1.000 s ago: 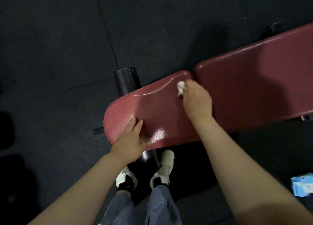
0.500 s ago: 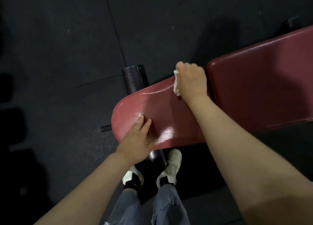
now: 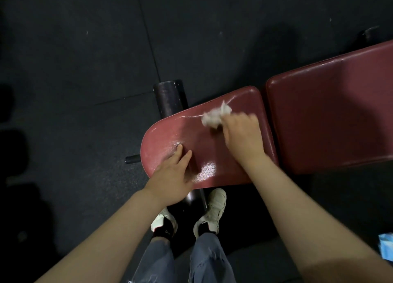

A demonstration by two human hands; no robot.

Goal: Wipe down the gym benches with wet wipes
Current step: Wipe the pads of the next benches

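Observation:
A dark red gym bench stands in front of me, with a rounded seat pad (image 3: 165, 133) and a longer back pad (image 3: 331, 116) to its right. The seat pad shines wet in patches. My right hand (image 3: 242, 136) grips a crumpled white wet wipe (image 3: 214, 114) and presses it on the far part of the seat pad. My left hand (image 3: 172, 176) rests flat on the pad's near left edge with straight fingers.
A black foam roller (image 3: 168, 97) and a short black peg (image 3: 131, 159) stick out from under the seat. The floor is dark rubber matting. My white shoes (image 3: 212, 210) stand below the bench. A blue wipes pack (image 3: 386, 247) lies at the right edge.
My right hand has come back from the seat pad's far edge and swept the wipe leftward across the pad; more of the wipe shows. My left hand has stayed in place.

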